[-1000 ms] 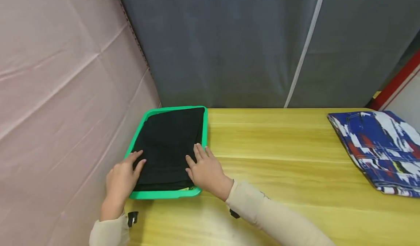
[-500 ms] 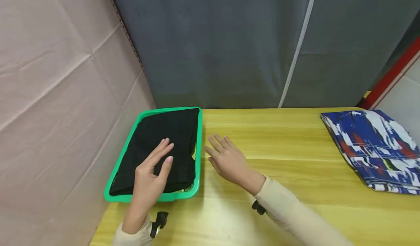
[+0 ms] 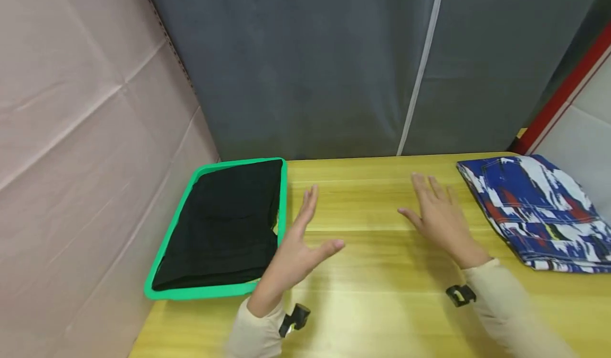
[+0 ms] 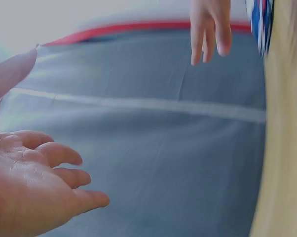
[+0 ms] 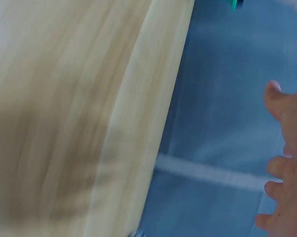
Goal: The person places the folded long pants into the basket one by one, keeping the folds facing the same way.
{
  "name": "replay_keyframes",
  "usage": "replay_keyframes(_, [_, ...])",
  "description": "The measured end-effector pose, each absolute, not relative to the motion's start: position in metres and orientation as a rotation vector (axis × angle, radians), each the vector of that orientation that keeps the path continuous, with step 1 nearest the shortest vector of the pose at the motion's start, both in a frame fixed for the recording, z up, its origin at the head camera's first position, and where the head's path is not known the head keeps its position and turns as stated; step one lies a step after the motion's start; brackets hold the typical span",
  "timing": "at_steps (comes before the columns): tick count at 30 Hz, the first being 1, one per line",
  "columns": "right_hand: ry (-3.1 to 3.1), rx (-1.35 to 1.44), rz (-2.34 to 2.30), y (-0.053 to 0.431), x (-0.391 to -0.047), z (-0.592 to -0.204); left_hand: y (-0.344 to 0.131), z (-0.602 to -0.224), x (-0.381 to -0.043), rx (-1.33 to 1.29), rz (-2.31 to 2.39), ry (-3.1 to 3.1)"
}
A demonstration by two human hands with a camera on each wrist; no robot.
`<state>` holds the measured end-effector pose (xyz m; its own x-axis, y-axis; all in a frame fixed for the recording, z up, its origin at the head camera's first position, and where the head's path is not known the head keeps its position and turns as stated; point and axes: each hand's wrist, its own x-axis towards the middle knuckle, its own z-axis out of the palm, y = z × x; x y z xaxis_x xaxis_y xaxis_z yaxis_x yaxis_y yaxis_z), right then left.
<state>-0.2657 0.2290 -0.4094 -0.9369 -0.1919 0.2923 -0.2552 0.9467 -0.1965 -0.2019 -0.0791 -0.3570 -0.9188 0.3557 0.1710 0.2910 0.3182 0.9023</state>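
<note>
My left hand (image 3: 293, 254) hovers over the table just right of the green tray (image 3: 205, 293), thumb spread and fingers extended, holding nothing. In the left wrist view the palm of that left hand (image 4: 30, 187) shows bare. A folded black garment (image 3: 224, 220) fills the tray. My right hand (image 3: 441, 217) is above the table's right half with fingers spread, close to a folded garment (image 3: 539, 209) patterned in blue, white and red. The right wrist view catches part of the right hand (image 5: 289, 158), with nothing in it.
The wooden table (image 3: 367, 305) runs between the tray and the patterned garment. A grey curtain (image 3: 296, 66) hangs behind its back edge. A pinkish cloth wall (image 3: 95, 162) stands close along the left, and a red-edged white panel (image 3: 587, 146) borders the right.
Both hands have left the black garment in the tray and moved right, the right hand farther, toward the patterned garment. The tray shifted slightly left in view.
</note>
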Motion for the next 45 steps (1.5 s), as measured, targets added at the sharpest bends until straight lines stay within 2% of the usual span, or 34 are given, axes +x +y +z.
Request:
replay_keyframes(5, [-2.909, 0.144, 0.368, 0.302, -0.257, -0.418, -0.03, -0.37, -0.212, 0.695, 1.712, 2.196])
replay_keyframes(10, [-2.946, -0.033, 0.42, 0.355, -0.243, -0.425, 0.02, -0.386, -0.218, 0.714, 1.813, 1.83])
replay_keyframes(19, [-2.865, -0.565, 0.386, 0.439, -0.219, -0.416, 0.098, -0.404, -0.221, 0.464, 1.987, 1.21])
replay_keyframes(23, [-2.905, -0.69, 0.368, 0.469, -0.204, -0.424, 0.126, -0.415, -0.223, 0.34, 1.998, 1.126])
replay_keyframes(29, [-2.922, -0.801, 0.395, 0.486, -0.191, -0.442, 0.163, -0.437, -0.223, 0.14, 2.034, 1.043])
replay_keyframes(38, [-2.927, -1.02, 0.642, 0.496, -0.184, -0.472, 0.215, -0.475, -0.224, -0.003, 2.058, 0.99])
replay_keyframes(45, [-2.896, -1.007, 0.708, 0.495, -0.183, -0.483, 0.238, -0.481, -0.231, -0.054, 2.05, 1.019])
